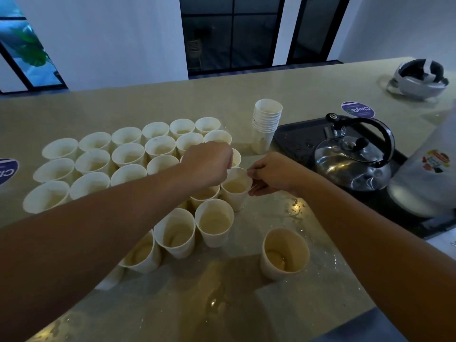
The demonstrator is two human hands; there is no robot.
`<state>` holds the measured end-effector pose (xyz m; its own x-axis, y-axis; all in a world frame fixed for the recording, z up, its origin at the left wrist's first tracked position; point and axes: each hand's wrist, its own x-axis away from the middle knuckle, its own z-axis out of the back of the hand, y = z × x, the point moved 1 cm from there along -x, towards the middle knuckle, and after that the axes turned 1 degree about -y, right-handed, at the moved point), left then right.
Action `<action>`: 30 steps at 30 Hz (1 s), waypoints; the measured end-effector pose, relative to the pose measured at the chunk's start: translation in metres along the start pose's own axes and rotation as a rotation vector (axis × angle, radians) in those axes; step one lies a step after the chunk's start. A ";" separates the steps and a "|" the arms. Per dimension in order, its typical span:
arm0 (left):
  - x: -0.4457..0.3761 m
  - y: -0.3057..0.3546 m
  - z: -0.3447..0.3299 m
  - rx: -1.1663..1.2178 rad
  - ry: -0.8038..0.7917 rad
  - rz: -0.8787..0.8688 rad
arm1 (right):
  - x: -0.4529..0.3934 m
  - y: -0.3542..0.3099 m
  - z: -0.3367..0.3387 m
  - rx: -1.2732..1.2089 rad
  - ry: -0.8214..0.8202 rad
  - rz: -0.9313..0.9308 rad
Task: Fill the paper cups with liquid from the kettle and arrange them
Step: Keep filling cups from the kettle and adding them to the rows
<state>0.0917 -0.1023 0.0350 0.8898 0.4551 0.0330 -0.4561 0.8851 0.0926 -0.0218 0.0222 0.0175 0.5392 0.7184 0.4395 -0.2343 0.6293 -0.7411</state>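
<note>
On a wet beige counter (246,304), left of the kettle (354,166) on its black tray (293,137), both hands meet at one filled paper cup (234,191): the right hand (274,175) pinches its upright rim from the kettle side, the left hand (209,164) curls over the far rim, what it grips hidden

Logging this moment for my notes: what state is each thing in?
Kettle: upright on the black tray, lid on.
Cup stack: nested, upright.
Held cup: upright, holds liquid.
Lone cup: upright, apart from the group.
Left hand: curled over the cups.
Right hand: pinches the held cup's rim.
Counter: wet.
</note>
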 end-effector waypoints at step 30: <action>0.098 0.100 -0.055 0.655 -0.189 -0.139 | 0.068 0.077 0.052 0.135 0.021 0.160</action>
<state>0.1324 0.0364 -0.0076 0.9536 0.2643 0.1442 -0.2886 0.6655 0.6883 -0.0450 0.1348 0.0166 0.5028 0.8067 0.3104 -0.4233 0.5429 -0.7253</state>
